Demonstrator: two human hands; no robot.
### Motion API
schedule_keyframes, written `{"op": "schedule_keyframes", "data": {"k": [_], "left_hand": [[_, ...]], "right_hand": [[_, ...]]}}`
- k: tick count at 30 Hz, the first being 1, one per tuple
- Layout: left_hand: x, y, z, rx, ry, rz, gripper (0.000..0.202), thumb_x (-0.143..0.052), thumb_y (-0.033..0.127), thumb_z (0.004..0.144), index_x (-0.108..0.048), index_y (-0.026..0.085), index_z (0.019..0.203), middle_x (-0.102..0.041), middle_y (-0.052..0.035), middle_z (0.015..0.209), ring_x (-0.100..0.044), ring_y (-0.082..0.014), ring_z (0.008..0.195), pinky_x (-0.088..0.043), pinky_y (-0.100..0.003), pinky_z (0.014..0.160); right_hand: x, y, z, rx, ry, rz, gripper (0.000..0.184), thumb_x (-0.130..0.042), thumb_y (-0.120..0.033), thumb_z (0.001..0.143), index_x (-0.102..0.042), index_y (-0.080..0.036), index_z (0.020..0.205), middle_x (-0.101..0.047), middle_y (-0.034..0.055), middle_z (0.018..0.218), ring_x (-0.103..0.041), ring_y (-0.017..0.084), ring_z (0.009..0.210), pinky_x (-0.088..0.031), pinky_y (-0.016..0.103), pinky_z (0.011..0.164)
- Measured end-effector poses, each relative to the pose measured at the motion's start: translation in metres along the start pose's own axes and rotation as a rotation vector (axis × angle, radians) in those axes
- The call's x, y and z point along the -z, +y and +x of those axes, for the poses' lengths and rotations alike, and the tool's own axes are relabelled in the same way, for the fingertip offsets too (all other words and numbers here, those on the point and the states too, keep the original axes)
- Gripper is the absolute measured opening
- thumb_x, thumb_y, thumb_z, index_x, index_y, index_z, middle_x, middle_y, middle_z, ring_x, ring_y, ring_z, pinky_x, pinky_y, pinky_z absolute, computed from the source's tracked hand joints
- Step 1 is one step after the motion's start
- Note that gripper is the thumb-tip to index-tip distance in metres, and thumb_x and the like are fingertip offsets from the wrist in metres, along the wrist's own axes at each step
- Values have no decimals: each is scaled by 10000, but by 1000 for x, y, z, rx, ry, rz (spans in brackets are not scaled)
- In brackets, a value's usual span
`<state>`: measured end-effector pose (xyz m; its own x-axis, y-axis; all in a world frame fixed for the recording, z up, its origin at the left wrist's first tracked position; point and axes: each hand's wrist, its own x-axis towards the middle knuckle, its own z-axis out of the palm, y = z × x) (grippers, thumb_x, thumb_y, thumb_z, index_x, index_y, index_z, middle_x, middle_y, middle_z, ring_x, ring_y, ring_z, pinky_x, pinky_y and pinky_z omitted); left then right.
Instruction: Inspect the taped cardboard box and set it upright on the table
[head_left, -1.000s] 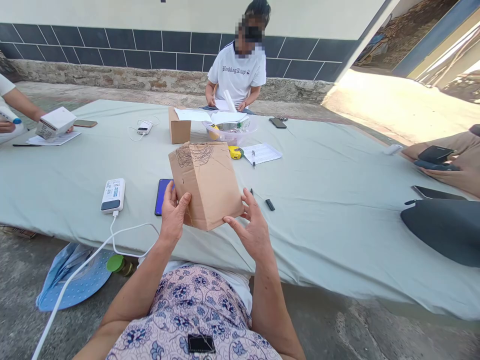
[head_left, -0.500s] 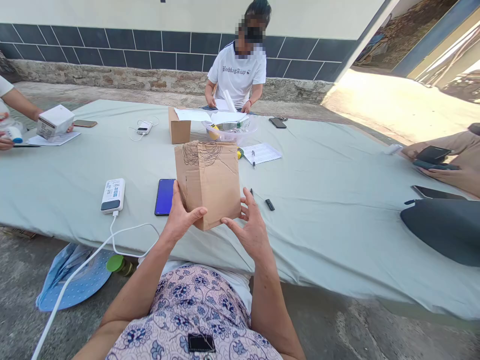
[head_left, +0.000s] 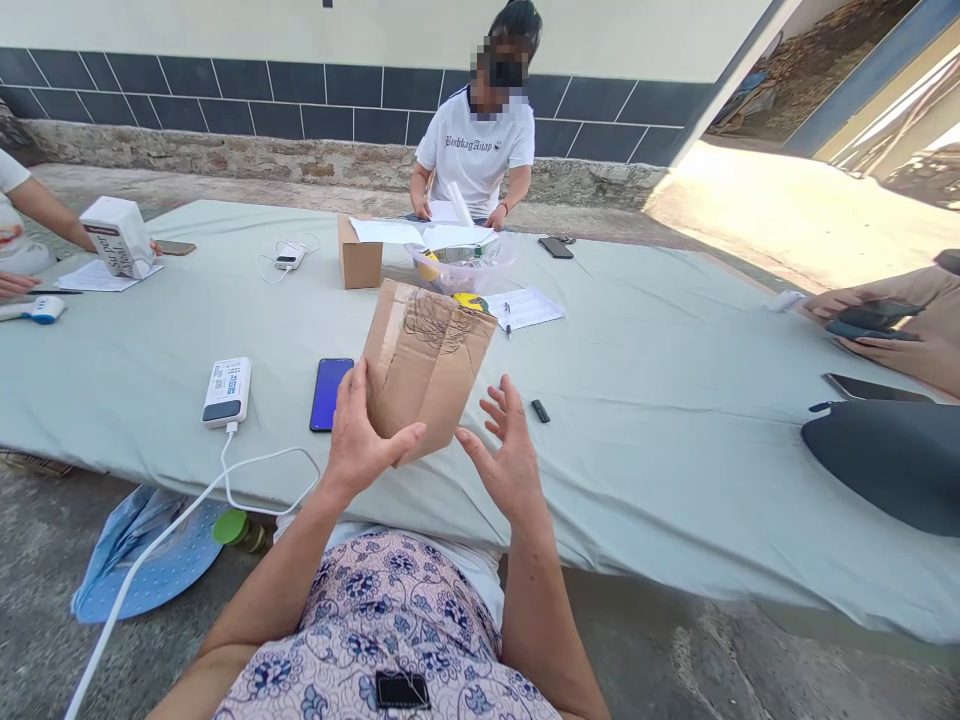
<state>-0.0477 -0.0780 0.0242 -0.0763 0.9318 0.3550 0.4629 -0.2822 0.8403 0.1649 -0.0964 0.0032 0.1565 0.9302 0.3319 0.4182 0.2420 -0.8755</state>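
A brown cardboard box [head_left: 424, 375] with dark scribbled lines near its top is held tilted above the table in front of me. My left hand [head_left: 367, 425] grips its left side, thumb across the near face and fingers along the edge. My right hand [head_left: 504, 445] is beside the lower right edge with fingers spread; the thumb tip is at or very close to the cardboard. Behind the box, a yellow tape measure [head_left: 471, 301] shows in part. A phone with a blue screen [head_left: 330, 395] lies left of my left hand, and a small black object [head_left: 540, 410] lies right of my right hand.
On the cloth-covered table [head_left: 660, 440] are a white power bank [head_left: 226, 392] with a cable, a plastic basin [head_left: 480, 272], another cardboard box [head_left: 361, 262] and a dark bag-like item [head_left: 885, 460]. A person [head_left: 480, 140] sits opposite; others are at both sides.
The cardboard box has turned and tilted to the right. My right hand has loosened from its side and spread its fingers. At left, a co-worker's white box now stands on the paper.
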Motion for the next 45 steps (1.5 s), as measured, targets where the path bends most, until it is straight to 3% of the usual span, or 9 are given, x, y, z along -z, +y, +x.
{"op": "schedule_keyframes", "data": {"k": [6,9,12,19,23,29,33,37,45], "left_hand": [[-2,4,-4,-298,-62,251,1168,-877,551,651,-307,219,1615,-404,-230,1621,-358,-459,1513,-299,-579,1194],[-2,4,-6,-433,-103,302,1134,-869,552,665,-329,229,1609,-415,-231,1613,-413,-460,1472,-304,-551,1174],[0,5,-6,-509,-138,355,1038,-859,529,674,-419,229,1565,-405,-234,1614,-433,-463,1451,-316,-538,1148],[5,4,-3,-637,-187,407,941,-841,482,677,-489,213,1508,-417,-260,1587,-453,-436,1439,-329,-526,1121],[9,3,0,-612,-249,381,925,-834,489,667,-507,251,1498,-409,-229,1602,-450,-436,1439,-331,-527,1125],[13,1,3,-624,-295,344,892,-835,459,656,-534,273,1475,-420,-216,1589,-460,-435,1429,-339,-542,1131],[10,2,1,-513,-259,245,958,-863,455,631,-494,290,1500,-426,-193,1582,-450,-430,1437,-352,-545,1152],[5,4,-2,-307,-130,-21,1021,-868,451,664,-396,291,1554,-433,-158,1577,-434,-395,1449,-348,-529,1190],[-7,-5,6,285,-12,-669,1039,-803,636,711,-341,248,1557,-611,-144,1388,-581,-330,1337,-485,-460,1100]], "right_hand": [[4,-8,-5,242,129,-93,1199,-694,-771,781,34,-369,1645,-132,177,1745,-235,403,1605,-351,689,1202],[6,-10,-6,301,151,-159,1235,-718,-759,767,56,-365,1645,-64,164,1755,-127,413,1629,-260,721,1236],[6,-9,-5,276,187,-188,1155,-738,-689,804,-31,-344,1650,-175,169,1729,-217,404,1607,-269,691,1248],[12,-2,-2,143,319,-19,911,-725,-593,865,-315,-246,1601,-544,177,1513,-540,348,1411,-442,566,1173],[19,-1,-1,161,415,28,533,-620,-593,933,-648,-225,1317,-708,128,1297,-656,315,1227,-513,507,1079],[21,-2,0,184,487,150,384,-530,-518,1000,-755,-219,1088,-770,94,1129,-697,287,1123,-534,476,1020],[20,-4,-1,176,512,103,398,-502,-504,1012,-725,-228,1193,-738,104,1223,-673,284,1196,-516,500,1067],[20,-2,-1,142,505,89,482,-547,-538,982,-614,-256,1367,-640,125,1409,-585,308,1361,-471,550,1130],[7,5,-2,-12,101,182,733,-560,-635,957,-389,-258,1563,-521,197,1558,-602,315,1371,-531,507,1088]]}}
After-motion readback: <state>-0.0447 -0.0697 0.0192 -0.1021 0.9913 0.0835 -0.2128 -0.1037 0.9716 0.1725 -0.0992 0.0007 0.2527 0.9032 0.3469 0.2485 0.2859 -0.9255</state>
